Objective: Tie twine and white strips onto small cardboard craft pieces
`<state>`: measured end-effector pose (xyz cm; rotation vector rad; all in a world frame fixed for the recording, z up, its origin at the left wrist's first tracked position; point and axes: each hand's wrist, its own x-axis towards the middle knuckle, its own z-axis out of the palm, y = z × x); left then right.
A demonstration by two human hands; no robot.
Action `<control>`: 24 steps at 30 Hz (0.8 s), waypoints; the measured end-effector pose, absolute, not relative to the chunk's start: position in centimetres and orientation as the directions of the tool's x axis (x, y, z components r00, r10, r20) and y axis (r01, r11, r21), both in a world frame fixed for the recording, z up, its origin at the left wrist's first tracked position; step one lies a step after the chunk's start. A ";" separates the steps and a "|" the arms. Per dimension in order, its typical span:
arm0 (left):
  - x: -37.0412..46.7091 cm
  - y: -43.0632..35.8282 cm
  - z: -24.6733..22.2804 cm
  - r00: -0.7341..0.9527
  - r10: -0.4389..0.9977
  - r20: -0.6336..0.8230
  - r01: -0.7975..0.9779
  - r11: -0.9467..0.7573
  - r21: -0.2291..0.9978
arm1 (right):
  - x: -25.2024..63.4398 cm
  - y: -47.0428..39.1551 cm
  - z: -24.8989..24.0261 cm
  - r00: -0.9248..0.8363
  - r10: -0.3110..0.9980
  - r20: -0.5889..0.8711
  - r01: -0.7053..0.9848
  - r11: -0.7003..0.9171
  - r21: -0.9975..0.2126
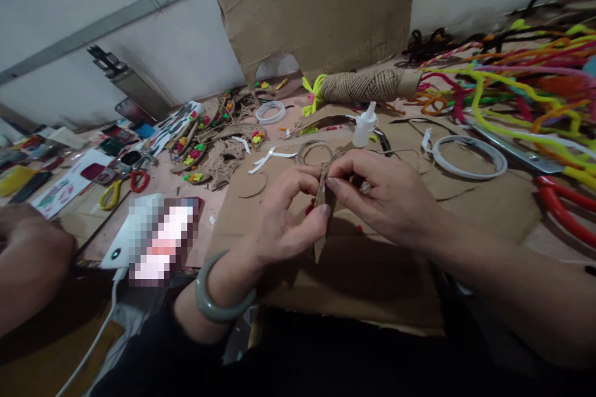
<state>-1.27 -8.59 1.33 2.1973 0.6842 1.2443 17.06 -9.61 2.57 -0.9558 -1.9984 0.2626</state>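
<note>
My left hand [293, 217] and my right hand [386, 195] meet over the cardboard sheet [354, 301]. Between them is a narrow cardboard piece [321, 250] with brown twine [323, 177] along its upper part. My left thumb and fingers pinch its side. The right thumb and forefinger are closed on the twine at the top edge. Some red bits show behind the left fingers, partly hidden. Just beyond the hands lies a pale ring [315, 152], and a small white squeeze bottle [365, 127] stands upright.
Twine roll [361, 87] and colourful pipe cleaners [512, 84] lie behind, near upright cardboard [321, 18]. Tape rings [470, 158] and red-handled tool [565, 211] sit right. Left are twine pieces with pom-poms [200, 149], a phone [162, 242], a white device [116, 248] and another person's hand [35, 254].
</note>
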 end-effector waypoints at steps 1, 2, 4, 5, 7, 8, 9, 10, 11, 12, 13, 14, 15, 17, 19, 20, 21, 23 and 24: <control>-1.2 -8.7 1.3 0.427 0.669 0.609 0.173 -0.721 0.671 | 17.1 -9.6 2.5 -0.320 0.697 0.642 0.514 0.697 -0.500; -1.2 -8.8 1.3 0.397 0.695 0.600 0.174 -0.698 0.695 | 17.1 -9.5 2.3 -0.325 0.677 0.661 0.500 0.716 -0.487; -1.0 -9.1 1.2 0.317 0.758 0.570 0.177 -0.637 0.750 | 17.1 -9.5 2.0 -0.326 0.635 0.700 0.480 0.749 -0.456; -1.0 -9.2 1.1 0.273 0.789 0.551 0.184 -0.605 0.775 | 17.1 -9.5 1.8 -0.324 0.618 0.716 0.480 0.760 -0.439; -1.0 -9.4 0.9 0.200 0.836 0.512 0.203 -0.546 0.813 | 17.0 -9.5 1.5 -0.314 0.597 0.738 0.495 0.766 -0.410; -1.0 -9.4 0.9 0.175 0.849 0.498 0.212 -0.527 0.823 | 16.9 -9.5 1.4 -0.304 0.590 0.748 0.506 0.765 -0.398; -1.0 -9.5 0.9 0.159 0.856 0.492 0.220 -0.516 0.828 | 16.8 -9.5 1.3 -0.295 0.584 0.756 0.521 0.762 -0.385; -1.0 -9.5 0.9 0.152 0.858 0.490 0.227 -0.513 0.828 | 16.8 -9.4 1.2 -0.288 0.576 0.765 0.537 0.758 -0.370; -1.0 -9.5 0.9 0.151 0.856 0.494 0.236 -0.516 0.823 | 16.7 -9.4 1.3 -0.282 0.568 0.773 0.553 0.755 -0.353; -1.0 -9.5 1.0 0.156 0.850 0.504 0.246 -0.528 0.813 | 16.7 -9.4 1.3 -0.282 0.559 0.780 0.569 0.752 -0.333; -1.0 -9.5 1.1 0.165 0.837 0.521 0.256 -0.547 0.797 | 16.7 -9.4 1.5 -0.288 0.548 0.785 0.583 0.751 -0.311; -0.9 -9.6 1.3 0.180 0.819 0.544 0.264 -0.573 0.776 | 16.8 -9.4 1.6 -0.301 0.540 0.786 0.593 0.751 -0.289; -0.9 -9.6 1.4 0.196 0.798 0.570 0.268 -0.603 0.751 | 16.9 -9.4 1.8 -0.318 0.533 0.784 0.601 0.753 -0.268; -0.8 -9.6 1.6 0.216 0.762 0.610 0.277 -0.647 0.711 | 17.1 -9.5 2.2 -0.361 0.533 0.765 0.619 0.751 -0.231; -0.7 -9.7 1.7 0.224 0.744 0.629 0.287 -0.667 0.687 | 17.3 -9.7 2.6 -0.395 0.539 0.743 0.631 0.747 -0.207; -0.6 -9.7 1.7 0.224 0.740 0.635 0.292 -0.672 0.680 | 17.4 -9.8 2.8 -0.404 0.542 0.737 0.633 0.747 -0.202; -0.6 -9.8 1.8 0.222 0.735 0.640 0.297 -0.676 0.674 | 17.4 -9.9 2.9 -0.407 0.546 0.733 0.632 0.747 -0.205; -0.5 -9.8 1.8 0.221 0.722 0.656 0.297 -0.691 0.659 | 17.3 -10.0 3.2 -0.394 0.567 0.723 0.630 0.740 -0.237; -0.5 -9.8 1.8 0.220 0.718 0.660 0.296 -0.694 0.656 | 17.3 -10.1 3.3 -0.381 0.585 0.716 0.633 0.730 -0.259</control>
